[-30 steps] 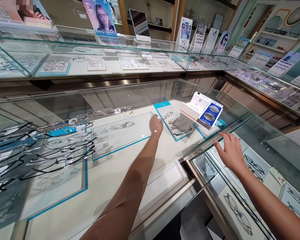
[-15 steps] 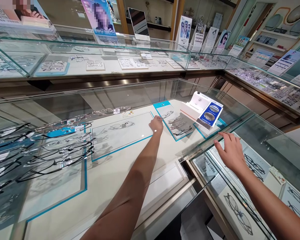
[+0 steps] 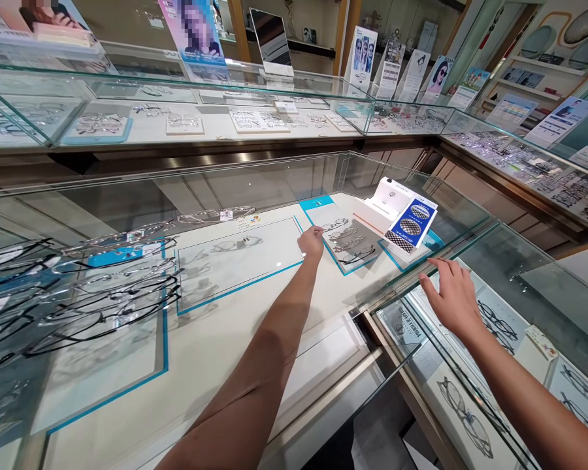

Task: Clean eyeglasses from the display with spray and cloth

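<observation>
My left arm reaches deep into the open glass display case. My left hand [image 3: 311, 242] is curled, fingertips at the near edge of a blue-edged clear tray [image 3: 328, 249] that carries several pairs of spectacles [image 3: 349, 245]. Whether it pinches the tray edge is unclear. My right hand [image 3: 449, 295] lies flat with fingers spread on the glass top [image 3: 509, 274] of the adjoining case to the right. A larger clear tray [image 3: 235, 261] with a faint frame on it sits just left of my left hand.
Dark-rimmed spectacles [image 3: 102, 300] fill the left of the case on a blue-edged mat. A white stand with a checked blue card [image 3: 410, 225] stands behind the small tray. More cases with spectacles and leaflets run along the back and right. The case's drawer edge [image 3: 333, 385] is near me.
My left hand has shifted slightly right and forward, from the gap between the two trays onto the small tray's edge. The right hand has stayed put.
</observation>
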`<state>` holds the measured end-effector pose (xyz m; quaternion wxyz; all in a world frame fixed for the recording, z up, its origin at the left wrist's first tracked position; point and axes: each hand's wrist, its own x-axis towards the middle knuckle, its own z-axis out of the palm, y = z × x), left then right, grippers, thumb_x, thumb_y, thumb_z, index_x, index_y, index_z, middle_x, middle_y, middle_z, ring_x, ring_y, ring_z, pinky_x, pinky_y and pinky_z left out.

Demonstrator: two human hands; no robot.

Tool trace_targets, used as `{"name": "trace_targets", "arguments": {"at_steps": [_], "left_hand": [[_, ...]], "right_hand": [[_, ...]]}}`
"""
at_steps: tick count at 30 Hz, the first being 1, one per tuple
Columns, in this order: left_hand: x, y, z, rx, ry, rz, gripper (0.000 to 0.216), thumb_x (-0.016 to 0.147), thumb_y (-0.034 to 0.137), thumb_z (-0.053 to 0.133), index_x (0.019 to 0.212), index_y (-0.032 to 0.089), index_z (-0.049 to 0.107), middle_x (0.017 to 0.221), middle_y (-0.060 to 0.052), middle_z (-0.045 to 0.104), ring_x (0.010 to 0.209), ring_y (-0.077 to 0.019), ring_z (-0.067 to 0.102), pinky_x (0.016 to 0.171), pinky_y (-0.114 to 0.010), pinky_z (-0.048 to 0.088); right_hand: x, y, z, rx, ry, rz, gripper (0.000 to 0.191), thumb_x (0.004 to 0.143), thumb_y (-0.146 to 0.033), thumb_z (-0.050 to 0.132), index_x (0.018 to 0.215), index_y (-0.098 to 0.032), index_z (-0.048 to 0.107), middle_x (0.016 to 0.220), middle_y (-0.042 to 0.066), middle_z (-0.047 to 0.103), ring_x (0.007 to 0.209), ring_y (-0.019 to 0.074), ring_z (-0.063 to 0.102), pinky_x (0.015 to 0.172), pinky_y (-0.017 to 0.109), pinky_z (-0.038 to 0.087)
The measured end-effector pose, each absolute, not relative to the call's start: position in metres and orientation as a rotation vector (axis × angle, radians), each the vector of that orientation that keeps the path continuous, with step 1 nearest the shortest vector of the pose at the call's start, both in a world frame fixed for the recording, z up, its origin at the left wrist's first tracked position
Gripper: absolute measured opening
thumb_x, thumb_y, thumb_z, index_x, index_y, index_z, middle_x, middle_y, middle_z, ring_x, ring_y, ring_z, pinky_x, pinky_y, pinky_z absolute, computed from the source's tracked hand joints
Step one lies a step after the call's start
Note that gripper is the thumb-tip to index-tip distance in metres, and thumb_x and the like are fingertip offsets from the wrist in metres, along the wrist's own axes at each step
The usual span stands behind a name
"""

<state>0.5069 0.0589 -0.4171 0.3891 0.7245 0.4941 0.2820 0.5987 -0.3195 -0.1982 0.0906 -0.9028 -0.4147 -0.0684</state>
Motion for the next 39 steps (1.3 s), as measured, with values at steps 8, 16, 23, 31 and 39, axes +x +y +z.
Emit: {"name": "trace_targets", "arguments": {"at_steps": [8,16,23,31,39], "left_hand": [[0.5098,0.0558,-0.4156,1.84,1.206,0.702,0.032,0.109,0.044,0.07,0.128,0.019,0.074,0.132,-0.011,0.075,0.115,-0.024,0.074,0.105,-0.048,0.063],[0.512,0.0532,-0.4168,1.83,1.226,0.701,0.032,0.109,0.043,0.07,0.129,0.019,0.073,0.132,-0.011,0.074,0.115,-0.0239,0.074,0.104,-0.047,0.064],[0.508,0.0548,-0.4185,1.827,1.252,0.736,0.032,0.109,0.042,0.07,0.13,0.019,0.073,0.133,-0.011,0.074,0.117,-0.0245,0.073,0.104,-0.048,0.064],[0.5088,0.0618,-0.4171,1.845,1.222,0.727,0.035,0.108,0.043,0.071,0.134,0.02,0.072,0.138,-0.012,0.072,0.119,-0.0254,0.073,0.104,-0.048,0.064],[0.5084,0.0549,-0.413,1.892,1.223,0.814,0.034,0.113,0.027,0.051,0.14,0.022,0.072,0.14,-0.011,0.072,0.124,-0.0239,0.071,0.117,-0.041,0.054]], "right_hand": [[0.6005,-0.3202,-0.2005,-2.66,-1.253,-0.24,0.061,0.113,-0.056,0.035,0.15,-0.015,0.06,0.152,0.024,0.064,0.138,0.0468,0.057,0.111,0.064,0.049],[0.6007,-0.3196,-0.1999,-2.654,-1.255,-0.249,0.06,0.113,-0.055,0.036,0.15,-0.015,0.061,0.151,0.024,0.064,0.137,0.0469,0.057,0.111,0.065,0.05],[0.5999,-0.3193,-0.1986,-2.669,-1.252,-0.224,0.062,0.113,-0.055,0.035,0.151,-0.013,0.06,0.153,0.024,0.063,0.139,0.0468,0.057,0.112,0.065,0.05],[0.6015,-0.3206,-0.1999,-2.64,-1.266,-0.247,0.061,0.112,-0.055,0.036,0.15,-0.014,0.061,0.15,0.025,0.064,0.137,0.0473,0.057,0.111,0.066,0.05],[0.6018,-0.32,-0.2005,-2.65,-1.26,-0.242,0.063,0.113,-0.056,0.036,0.15,-0.013,0.061,0.151,0.024,0.064,0.138,0.0468,0.057,0.113,0.064,0.049]]}}
